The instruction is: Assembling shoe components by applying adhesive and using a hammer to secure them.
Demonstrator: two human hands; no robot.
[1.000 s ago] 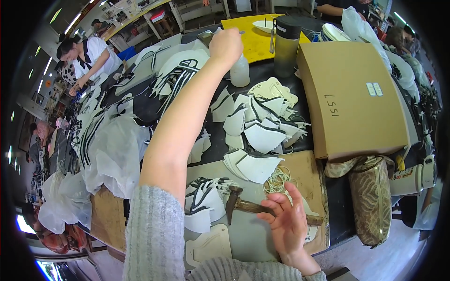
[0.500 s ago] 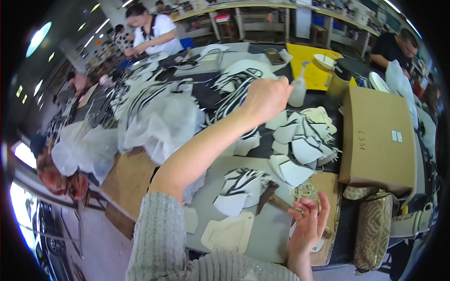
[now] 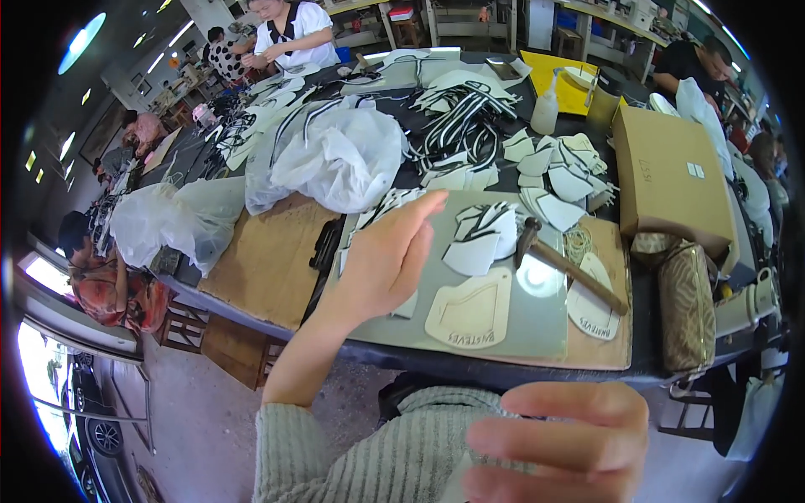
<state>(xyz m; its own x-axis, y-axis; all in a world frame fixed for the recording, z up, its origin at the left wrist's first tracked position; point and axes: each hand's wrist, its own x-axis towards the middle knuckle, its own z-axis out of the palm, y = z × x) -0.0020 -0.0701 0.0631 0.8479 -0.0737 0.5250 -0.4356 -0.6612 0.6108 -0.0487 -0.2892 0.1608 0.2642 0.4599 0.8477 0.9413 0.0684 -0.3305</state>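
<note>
My left hand (image 3: 381, 264) hovers over the left part of a grey mat (image 3: 537, 331), its fingers stretched out together and nothing visible in them; its thumb is hidden. Beneath it, black-and-white pieces (image 3: 369, 220) are partly covered. Close to the camera at the lower right is my right hand (image 3: 570, 436), blurred, with bent fingers apart. Something pale by its fingertips is too unclear to name. On the mat lie a pile of white pieces with black strips (image 3: 482, 239) and a cream shaped template (image 3: 470, 312). A hammer (image 3: 579, 277) rests across another template (image 3: 594, 314).
Behind the mat are striped straps (image 3: 461, 126) and more white pieces (image 3: 570, 168). A squeeze bottle (image 3: 545, 109), a cardboard box (image 3: 671, 172) and a patterned pouch (image 3: 686, 306) stand rightward. Plastic bags (image 3: 340, 155) bulge at left. Several people work around.
My left hand has come back from the straps toward the mat's left side. My right hand has left the hammer area and risen close to the camera. The view has shifted.
</note>
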